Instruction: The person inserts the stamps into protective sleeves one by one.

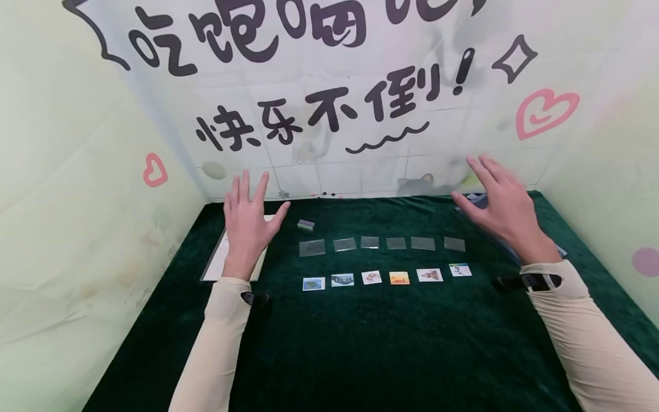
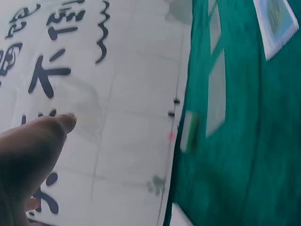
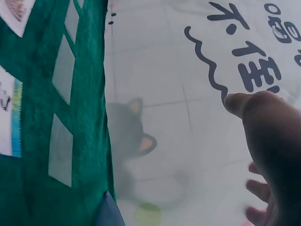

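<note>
My left hand (image 1: 248,224) is raised over the left side of the table with its fingers spread, holding nothing. Across from it my right hand (image 1: 507,209) is held up too, fingers extended and nothing in its grasp. Between them, on the green cloth, lies a row of several small picture cards, among them an orange card (image 1: 399,278) and a blue-green card (image 1: 313,284). Behind that row are several clear plastic sleeves, such as the leftmost sleeve (image 1: 312,248). A small striped block (image 1: 306,225), perhaps an eraser, sits near the back edge.
Beneath the left hand lies a lined notebook (image 1: 218,258). A grey-blue item (image 1: 509,250), partly hidden by the right hand, lies at the back right. A white printed backdrop (image 1: 329,171) rises behind the dark green cloth (image 1: 386,349), with pale side walls.
</note>
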`<state>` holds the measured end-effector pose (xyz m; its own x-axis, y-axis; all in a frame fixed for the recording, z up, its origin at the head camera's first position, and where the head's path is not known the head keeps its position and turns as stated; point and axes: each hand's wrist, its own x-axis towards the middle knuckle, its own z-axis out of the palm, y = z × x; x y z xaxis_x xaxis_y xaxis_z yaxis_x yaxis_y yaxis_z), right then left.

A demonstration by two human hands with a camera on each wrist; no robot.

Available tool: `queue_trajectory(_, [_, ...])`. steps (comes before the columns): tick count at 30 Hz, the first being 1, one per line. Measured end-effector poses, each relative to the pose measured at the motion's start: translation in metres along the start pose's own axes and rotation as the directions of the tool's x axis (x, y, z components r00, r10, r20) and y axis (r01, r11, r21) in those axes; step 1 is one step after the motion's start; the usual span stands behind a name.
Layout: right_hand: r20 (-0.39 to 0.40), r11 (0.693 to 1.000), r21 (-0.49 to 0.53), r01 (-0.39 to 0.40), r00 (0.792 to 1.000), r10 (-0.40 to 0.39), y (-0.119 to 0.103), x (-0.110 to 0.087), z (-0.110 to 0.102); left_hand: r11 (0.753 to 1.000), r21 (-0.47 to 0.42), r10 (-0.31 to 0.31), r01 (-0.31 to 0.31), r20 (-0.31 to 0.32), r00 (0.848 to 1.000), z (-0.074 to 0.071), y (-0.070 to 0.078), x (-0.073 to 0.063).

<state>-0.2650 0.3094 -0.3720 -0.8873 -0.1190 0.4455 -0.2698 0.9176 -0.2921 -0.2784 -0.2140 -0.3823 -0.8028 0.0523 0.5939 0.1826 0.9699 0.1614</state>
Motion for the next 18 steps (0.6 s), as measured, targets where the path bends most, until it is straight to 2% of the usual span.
queue_trajectory(2, [0.023,0.999,0.046,0.015,1.0,-0.016,-0.001,-0.005,-0.002,0.998,-0.055,0.035,-0.035,-0.014,0.999,0.001,0.01,0.0])
queue_trajectory(5, [0.09,0.99,0.135,0.044,0.994,-0.056,-0.001,-0.011,-0.002,0.987,-0.141,0.08,-0.079,0.003,0.997,0.005,0.028,0.0])
queue_trajectory(7, [0.137,0.978,0.196,0.069,0.986,-0.097,0.0,-0.014,0.001,0.975,-0.199,0.107,-0.098,0.038,0.993,0.01,0.042,0.0])
queue_trajectory(10, [0.216,0.966,0.242,0.094,0.965,-0.148,0.003,-0.019,0.005,0.955,-0.278,0.142,-0.101,0.129,0.982,0.018,0.065,0.001])
queue_trajectory(12, [0.283,0.961,0.26,0.098,0.944,-0.172,0.007,-0.021,0.008,0.94,-0.327,0.166,-0.093,0.201,0.966,0.024,0.081,0.002])
queue_trajectory(14, [0.365,0.955,0.284,0.084,0.912,-0.189,0.012,-0.022,0.011,0.923,-0.375,0.197,-0.083,0.276,0.941,0.03,0.098,0.002])
queue_trajectory(18, [0.527,0.934,0.358,0.01,0.823,-0.21,0.023,-0.026,0.018,0.87,-0.486,0.292,-0.083,0.373,0.88,0.044,0.135,0.001])
